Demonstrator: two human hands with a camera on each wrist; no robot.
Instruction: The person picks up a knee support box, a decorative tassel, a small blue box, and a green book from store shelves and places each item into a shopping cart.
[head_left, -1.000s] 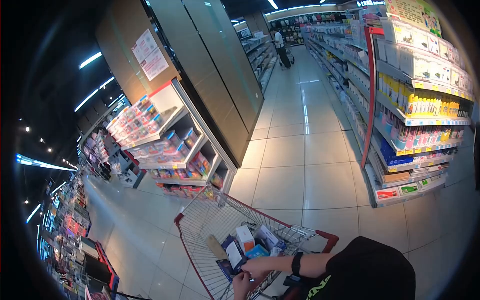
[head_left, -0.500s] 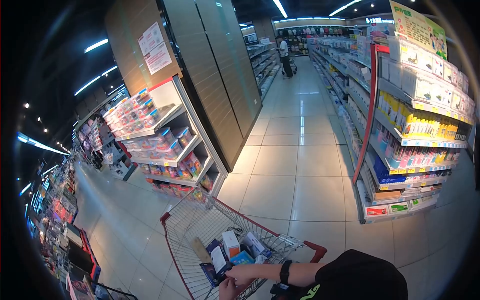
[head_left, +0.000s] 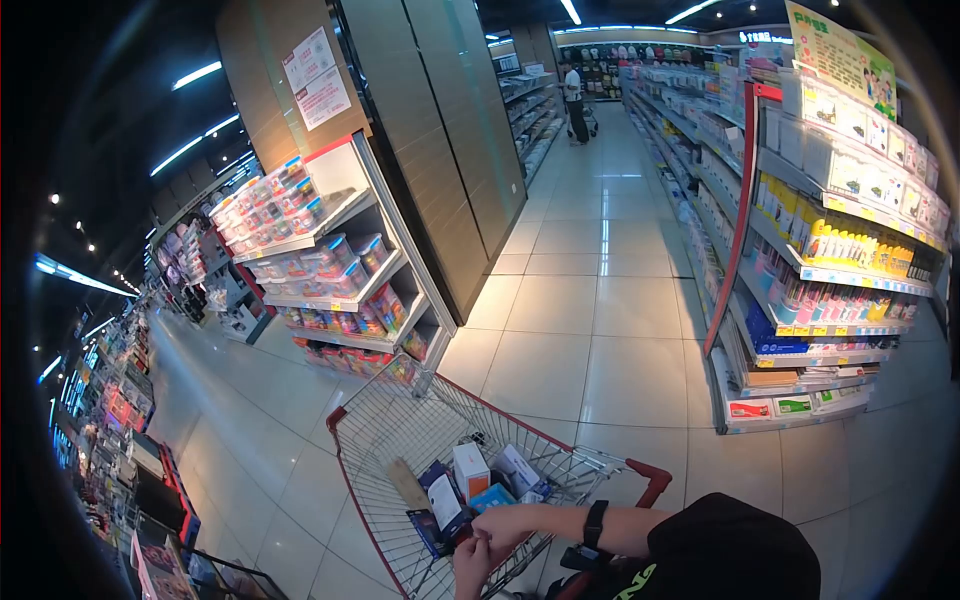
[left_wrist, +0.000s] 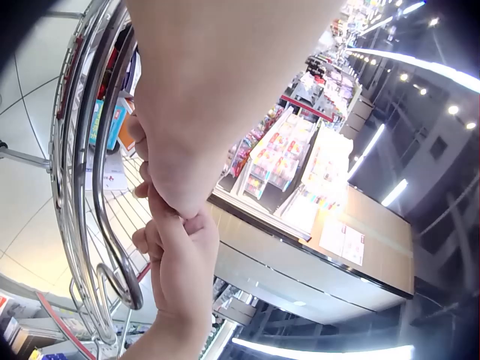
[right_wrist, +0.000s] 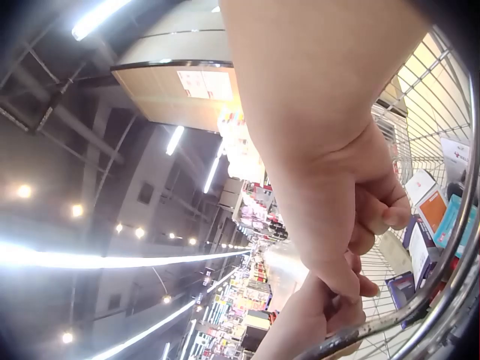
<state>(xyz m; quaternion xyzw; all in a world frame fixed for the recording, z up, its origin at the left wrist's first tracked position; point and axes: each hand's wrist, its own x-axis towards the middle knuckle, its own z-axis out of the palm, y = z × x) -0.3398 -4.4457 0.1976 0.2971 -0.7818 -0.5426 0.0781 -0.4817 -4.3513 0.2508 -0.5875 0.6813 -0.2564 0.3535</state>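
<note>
In the head view my right hand (head_left: 503,523) and left hand (head_left: 471,562) touch each other above the near part of a wire shopping cart (head_left: 487,404). Both hands have loosely curled fingers, and no item shows in either. The right wrist view has my right hand (right_wrist: 334,199) with its thumb against my left hand (right_wrist: 319,311). Below them in the cart lie a white and orange box (head_left: 470,468), a blue pack (head_left: 492,498), a dark package with a white panel (head_left: 445,502), a white box (head_left: 518,470) and a long tan item (head_left: 407,484).
Shelves of colourful tubs (head_left: 330,270) stand ahead left beside a brown panelled column (head_left: 430,130). At right is a stocked shelf end (head_left: 830,250). Between them a tiled aisle (head_left: 600,270) runs back to a person (head_left: 575,100) with a cart.
The view has turned and levelled somewhat, shifting the shelves and cart in it. The distant person appears more upright. My hands have stayed together above the cart.
</note>
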